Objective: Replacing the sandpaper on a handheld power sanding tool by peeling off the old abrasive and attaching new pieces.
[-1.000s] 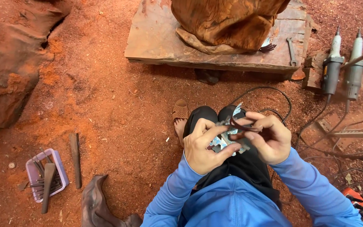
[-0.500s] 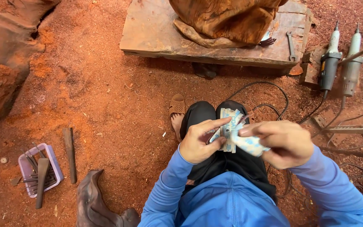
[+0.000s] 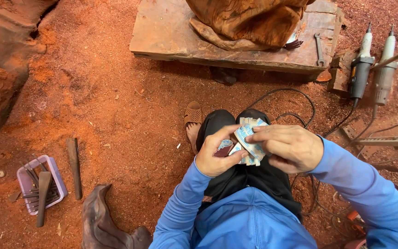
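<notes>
Head view | a stack of small blue-and-white sanding pieces (image 3: pixel 249 146) is being gripped over the lap by the left hand (image 3: pixel 218 157) | top piece is being pinched by the right hand (image 3: pixel 291 148) | risk: loose pieces being dropped into the red sawdust (image 3: pixel 116 115) through a slack grip

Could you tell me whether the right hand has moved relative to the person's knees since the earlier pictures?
Yes. The right hand has shifted outward to the right across the dark-trousered knees, drawing the pale blue sanding pieces with it, while the left hand stays close.
</notes>
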